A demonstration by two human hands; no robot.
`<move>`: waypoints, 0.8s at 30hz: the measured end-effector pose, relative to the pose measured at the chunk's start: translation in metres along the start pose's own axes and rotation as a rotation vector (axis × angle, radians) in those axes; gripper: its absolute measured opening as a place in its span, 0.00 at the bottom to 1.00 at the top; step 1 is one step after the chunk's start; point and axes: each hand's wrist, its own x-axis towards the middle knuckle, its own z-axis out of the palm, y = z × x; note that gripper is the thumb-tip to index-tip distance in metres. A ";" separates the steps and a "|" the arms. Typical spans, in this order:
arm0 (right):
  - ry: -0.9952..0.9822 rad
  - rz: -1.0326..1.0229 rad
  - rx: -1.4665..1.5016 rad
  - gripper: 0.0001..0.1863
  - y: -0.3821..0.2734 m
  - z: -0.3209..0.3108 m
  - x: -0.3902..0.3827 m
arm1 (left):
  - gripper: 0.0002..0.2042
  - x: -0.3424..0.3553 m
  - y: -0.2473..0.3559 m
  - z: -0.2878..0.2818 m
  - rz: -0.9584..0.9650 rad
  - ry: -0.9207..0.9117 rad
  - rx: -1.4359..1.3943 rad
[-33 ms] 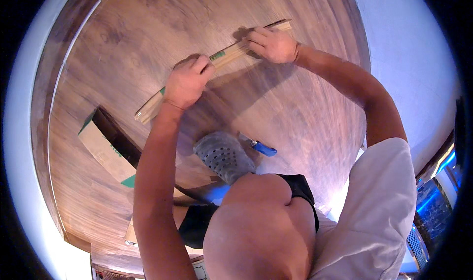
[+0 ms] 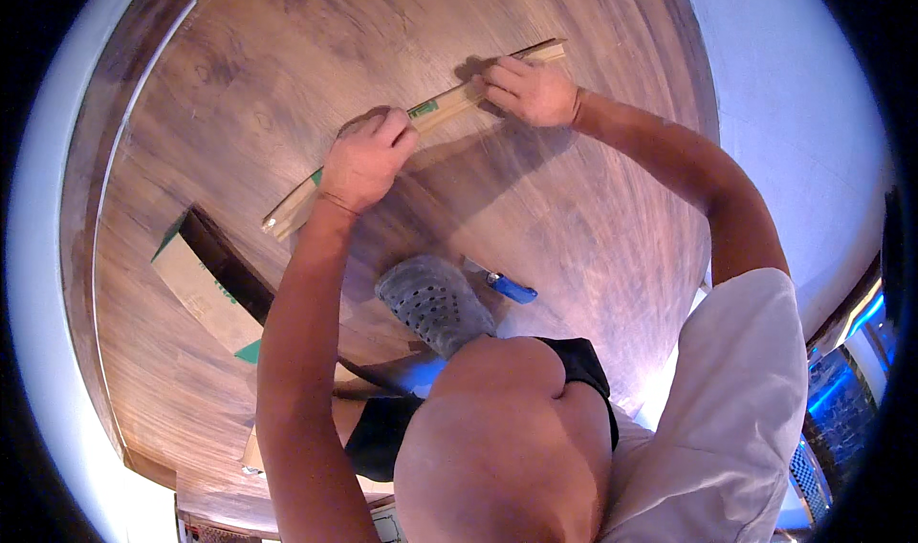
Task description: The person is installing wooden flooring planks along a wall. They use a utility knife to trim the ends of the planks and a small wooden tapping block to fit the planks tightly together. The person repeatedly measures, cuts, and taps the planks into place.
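the cardboard strip (image 2: pixel 446 111) is in the far middle of the scene, over the wood floor (image 2: pixel 239 84), w/ both hands on it. it's long, thin & straight, light brown like a box. it sits on a slant: left end nearer, right end farther. a thin dark line runs along most of its far edge. btwn the hands there's a green patch on it, & a bit more green pokes out just left of the left hand. the left end looks pale & a bit rough, w/ edges like layers. can't tell if the strip is flat on the floor or a tiny bit up.

the left hand (image 2: pixel 363 163) has its fingers bent over the strip, left of the middle, & clamped on it; some tips are hidden. the right hand (image 2: pixel 534 94) is clamped on the strip too, close to the right end, fingers bent. a short piece sticks out past each hand.

nearer, there's a knife (image 2: pixel 513 288) w/ a blue handle on the floor, its blade pointing far & left. just left of it is a gray shoe (image 2: pixel 430 302) w/ lots of holes. an open cardboard box (image 2: pixel 206 280), brown w/ green bits, is on the left side.
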 end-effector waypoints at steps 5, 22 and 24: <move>0.083 0.070 0.035 0.18 -0.020 0.001 -0.012 | 0.11 -0.013 0.007 0.006 -0.031 0.018 0.050; 0.131 0.027 0.262 0.11 -0.018 -0.003 0.029 | 0.08 0.021 0.030 0.009 -0.669 0.272 -0.454; 0.151 0.054 0.229 0.15 -0.021 -0.001 0.025 | 0.08 0.024 0.036 0.004 -0.709 0.251 -0.435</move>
